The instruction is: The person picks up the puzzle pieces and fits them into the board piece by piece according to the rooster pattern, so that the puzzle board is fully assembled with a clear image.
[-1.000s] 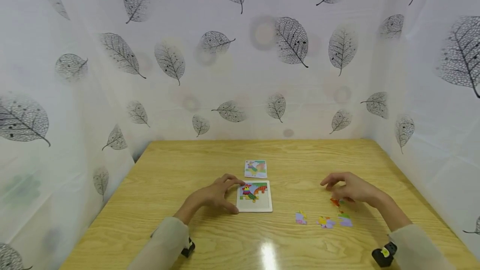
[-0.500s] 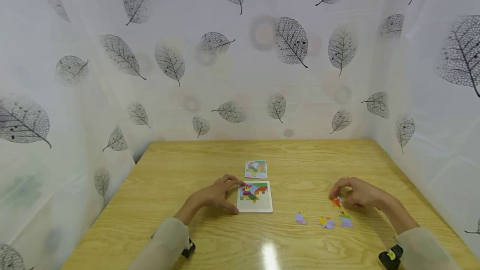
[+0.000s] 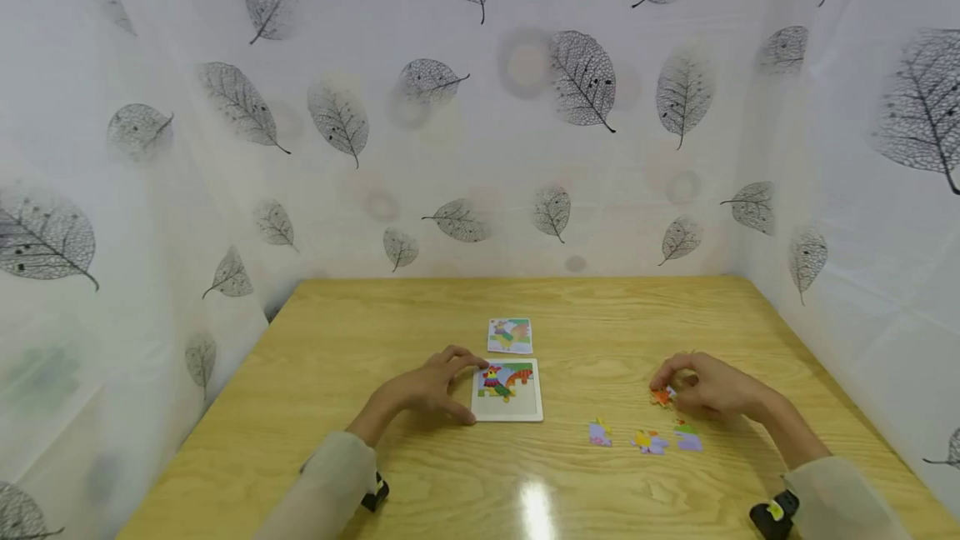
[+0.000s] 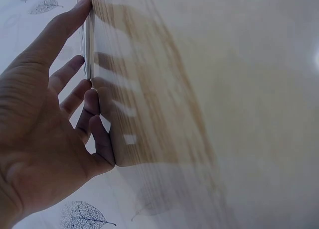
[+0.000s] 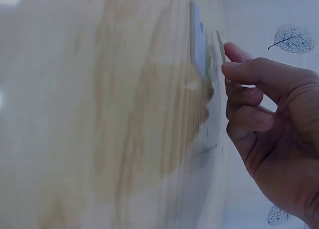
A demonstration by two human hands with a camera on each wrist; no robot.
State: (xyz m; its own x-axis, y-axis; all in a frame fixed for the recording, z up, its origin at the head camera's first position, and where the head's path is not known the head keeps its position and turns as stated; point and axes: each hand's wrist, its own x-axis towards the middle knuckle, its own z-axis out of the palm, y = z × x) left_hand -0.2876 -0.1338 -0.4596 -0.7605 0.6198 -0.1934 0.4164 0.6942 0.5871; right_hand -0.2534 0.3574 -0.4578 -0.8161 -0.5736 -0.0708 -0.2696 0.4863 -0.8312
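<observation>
My left hand [image 3: 427, 390] rests at the left side of a white-framed puzzle board [image 3: 525, 417], thumb near its lower-left corner and index finger near the upper-left one. The left wrist view has my thumb against the board's edge [image 4: 89, 35], other fingers loosely bent. Part of a rooster picture fills the board's upper left. At the right, my right hand [image 3: 712, 386] pinches an orange-red puzzle piece [image 3: 662, 396] between thumb and index finger. It is edge-on and off the table in the right wrist view, where the hand [image 5: 279, 124] curls its other fingers.
Loose puzzle pieces lie on the wooden table [image 3: 360, 315]: one purple and yellow [image 3: 599, 433], one with a yellow shape [image 3: 648, 441], one green and purple [image 3: 687, 436]. A rooster picture card [image 3: 510, 336] lies behind the board. Leaf-patterned curtains [image 3: 480, 148] enclose the table.
My right hand has come down to the orange-red piece, pinched it and drawn it slightly left and up. My left hand has stayed at the board.
</observation>
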